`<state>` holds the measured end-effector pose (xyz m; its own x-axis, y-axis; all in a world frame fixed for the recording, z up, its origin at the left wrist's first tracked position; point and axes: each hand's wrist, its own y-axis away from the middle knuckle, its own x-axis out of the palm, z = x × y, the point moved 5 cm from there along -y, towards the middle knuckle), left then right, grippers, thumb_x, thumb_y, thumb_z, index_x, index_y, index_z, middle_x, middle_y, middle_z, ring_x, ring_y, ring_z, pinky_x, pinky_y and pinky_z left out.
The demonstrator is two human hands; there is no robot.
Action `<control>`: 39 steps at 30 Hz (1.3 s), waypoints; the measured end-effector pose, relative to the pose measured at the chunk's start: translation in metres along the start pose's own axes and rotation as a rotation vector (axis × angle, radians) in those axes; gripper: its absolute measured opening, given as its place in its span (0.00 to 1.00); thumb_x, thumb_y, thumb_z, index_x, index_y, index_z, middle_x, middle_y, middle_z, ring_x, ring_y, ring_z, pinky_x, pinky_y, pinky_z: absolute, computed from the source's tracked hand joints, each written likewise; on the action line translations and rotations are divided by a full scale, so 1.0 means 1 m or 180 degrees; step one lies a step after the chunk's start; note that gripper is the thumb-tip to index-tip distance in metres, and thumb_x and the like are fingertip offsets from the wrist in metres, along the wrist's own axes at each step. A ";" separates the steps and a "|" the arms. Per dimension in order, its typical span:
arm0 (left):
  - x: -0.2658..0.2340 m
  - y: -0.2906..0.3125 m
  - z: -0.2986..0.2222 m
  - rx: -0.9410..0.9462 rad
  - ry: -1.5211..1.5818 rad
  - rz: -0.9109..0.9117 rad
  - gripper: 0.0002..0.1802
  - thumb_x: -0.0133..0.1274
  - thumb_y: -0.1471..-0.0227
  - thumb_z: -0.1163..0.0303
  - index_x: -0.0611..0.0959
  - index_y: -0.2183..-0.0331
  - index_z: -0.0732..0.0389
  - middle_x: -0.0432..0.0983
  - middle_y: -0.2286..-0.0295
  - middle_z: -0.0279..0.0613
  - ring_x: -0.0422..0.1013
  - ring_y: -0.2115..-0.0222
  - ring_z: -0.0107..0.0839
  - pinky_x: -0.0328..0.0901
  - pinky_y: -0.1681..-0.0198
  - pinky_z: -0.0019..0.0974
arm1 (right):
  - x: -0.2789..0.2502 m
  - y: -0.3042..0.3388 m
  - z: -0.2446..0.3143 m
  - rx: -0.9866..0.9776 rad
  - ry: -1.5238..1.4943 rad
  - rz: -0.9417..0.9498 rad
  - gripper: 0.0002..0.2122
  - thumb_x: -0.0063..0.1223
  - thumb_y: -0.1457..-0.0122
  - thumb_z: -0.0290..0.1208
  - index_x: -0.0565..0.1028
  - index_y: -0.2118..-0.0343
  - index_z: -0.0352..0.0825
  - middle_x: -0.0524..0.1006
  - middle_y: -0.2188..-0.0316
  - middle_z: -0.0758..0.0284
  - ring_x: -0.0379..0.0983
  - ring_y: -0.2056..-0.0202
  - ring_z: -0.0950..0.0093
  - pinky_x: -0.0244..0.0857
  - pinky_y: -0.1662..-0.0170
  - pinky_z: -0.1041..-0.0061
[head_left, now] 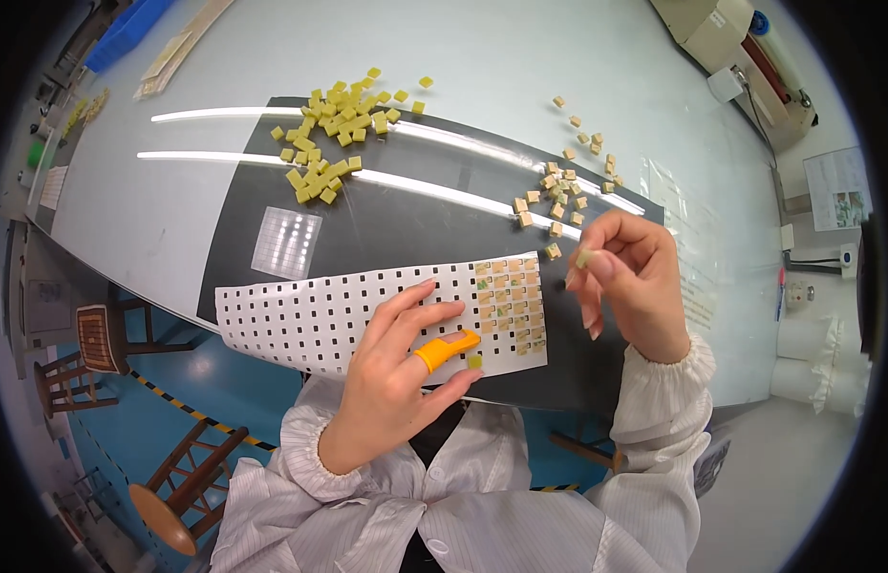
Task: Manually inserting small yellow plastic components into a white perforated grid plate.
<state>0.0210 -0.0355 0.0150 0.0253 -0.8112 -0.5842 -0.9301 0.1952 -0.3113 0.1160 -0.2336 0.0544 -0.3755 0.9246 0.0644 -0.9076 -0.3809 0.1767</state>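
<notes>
My left hand (391, 372) rests on a white sheet (300, 310) with rows of small black rectangular openings. Its fingers are spread, and one wears a yellow finger cot (448, 350). A small yellow-green square block (474, 362) lies on the sheet between that finger and the thumb, without a clear grip. Small tan pieces (506, 277) cover several rows at the sheet's right end. Off that end, my right hand (635, 282) is raised, with thumb and fingertips pinched on a small pale green block (585, 258).
Beyond the sheet lies a heap of yellow-green blocks (339, 124). Tan blocks (558, 191) are scattered at the right on the dark mat (386, 239). A clear gridded square (286, 244) lies left of centre. A blue bin (124, 38) stands far left; wooden stools (181, 487) are below.
</notes>
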 end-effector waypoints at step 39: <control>0.002 0.005 -0.003 0.0384 -0.0081 -0.0321 0.11 0.67 0.62 0.74 0.86 0.70 0.62 0.79 0.62 0.37 0.70 0.51 0.45 0.66 0.48 0.43 | -0.025 -0.017 0.011 -0.2568 0.3124 -0.0973 0.15 0.60 0.47 0.23 0.77 0.55 0.37 0.76 0.59 0.63 0.73 0.56 0.69 0.66 0.53 0.73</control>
<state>0.0151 -0.0382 0.0147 0.1271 -0.8162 -0.5636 -0.8717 0.1793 -0.4561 0.1431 -0.2505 0.0609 0.1958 0.7135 -0.6728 -0.7078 -0.3720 -0.6005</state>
